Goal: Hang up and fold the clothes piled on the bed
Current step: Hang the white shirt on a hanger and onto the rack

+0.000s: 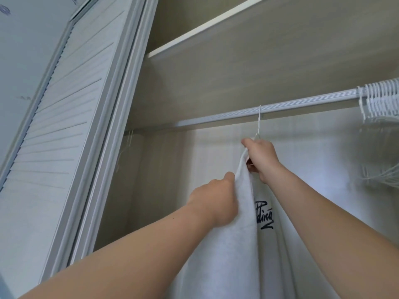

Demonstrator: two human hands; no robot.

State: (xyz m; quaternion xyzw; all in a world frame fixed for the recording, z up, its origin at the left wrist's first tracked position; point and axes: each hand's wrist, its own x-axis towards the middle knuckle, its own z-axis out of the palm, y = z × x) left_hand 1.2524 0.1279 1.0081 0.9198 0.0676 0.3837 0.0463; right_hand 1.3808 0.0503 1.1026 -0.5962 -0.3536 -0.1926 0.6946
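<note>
two hands are up at one white shirt [241, 244] that hangs just under the rail [302, 103] in the head view. its thin hanger hook [259, 117] looks caught over the rail, though how securely i cannot tell. the right hand [262, 158], nearest below the rail, is curled tight round the shirt's neck and what seems to be the hanger's top. the left hand [216, 201], lower still, pinches a fold of cloth at the shoulder edge. my worry is that a downward tug from the left hand could drag the shirt off one hanger arm, or tip the hook off the rail so everything drops. letting go unevenly might leave it hanging crooked. sliding it along the rail toward the bunch of spare hangers [382, 100] at its far right end could tangle the hooks.
</note>
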